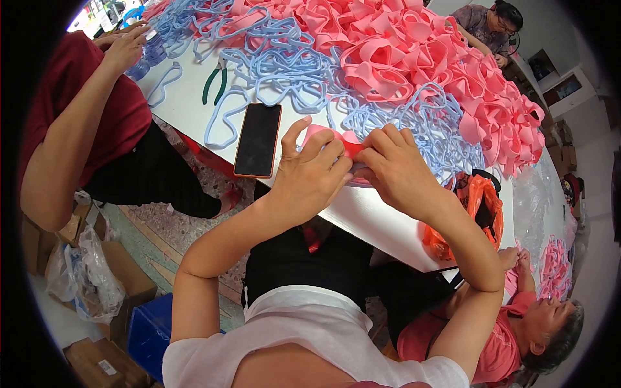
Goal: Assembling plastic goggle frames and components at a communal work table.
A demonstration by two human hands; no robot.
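One pink band (pixel 350 136), pinched between fingers of left hand (pixel 310 171) and right hand (pixel 397 167); judged light, soft, pliable, not fragile. Best hold: opposite edges, lightly tensioned.

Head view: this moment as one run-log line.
left hand: pinching pink band | right hand: pinching same | phone: on white table

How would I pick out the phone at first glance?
Start at the white table, then find the person's left hand. The phone lies flat just left of that hand. Unlike the looped pale-blue bands and green-handled pliers beyond it, it is a dark rectangle with an orange-red edge.
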